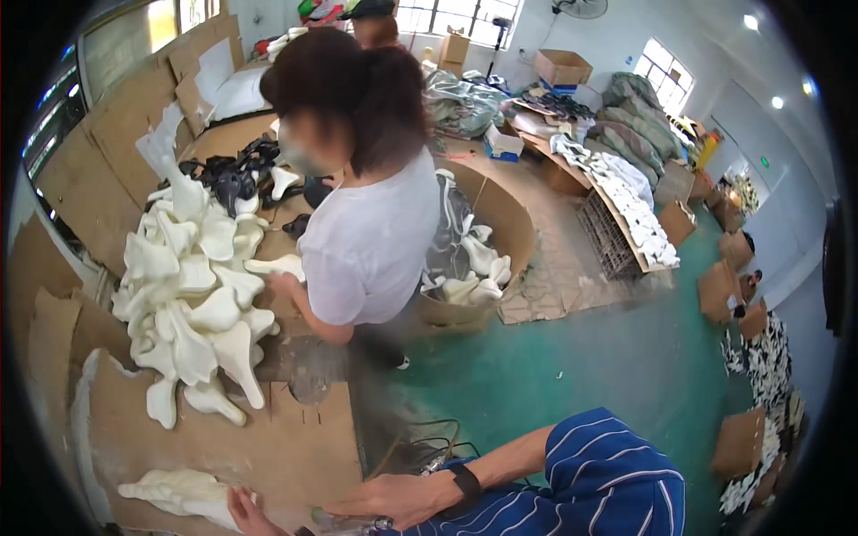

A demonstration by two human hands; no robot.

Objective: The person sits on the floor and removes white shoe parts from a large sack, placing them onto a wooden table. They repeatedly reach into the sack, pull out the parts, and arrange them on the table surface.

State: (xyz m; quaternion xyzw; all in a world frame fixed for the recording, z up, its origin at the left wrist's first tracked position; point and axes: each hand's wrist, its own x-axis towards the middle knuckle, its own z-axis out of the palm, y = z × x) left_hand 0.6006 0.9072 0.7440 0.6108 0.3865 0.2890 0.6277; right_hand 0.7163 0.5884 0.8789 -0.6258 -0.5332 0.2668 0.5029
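At the lower left of the cardboard-covered bench (295, 447) lies a long cream-white foam piece (179, 494), shaped like a bicycle saddle. My left hand (250, 512) grips its near right end, fingers bent against it; the lower part of this hand is cut off by the frame. To its right, my right hand (402, 500) is closed round a silver hand tool (357, 524), whose front points toward the foam piece. The tool's exact kind is hard to make out. A hose fitting (433, 464) shows just behind the right wrist.
A big heap of cream-white saddle-shaped pieces (197, 295) covers the bench ahead, black ones (237, 174) behind it. A co-worker in a white shirt (371, 232) stands beside it, one hand on a piece. A round cardboard bin (514, 214) and a loaded low table (626, 205) stand farther right.
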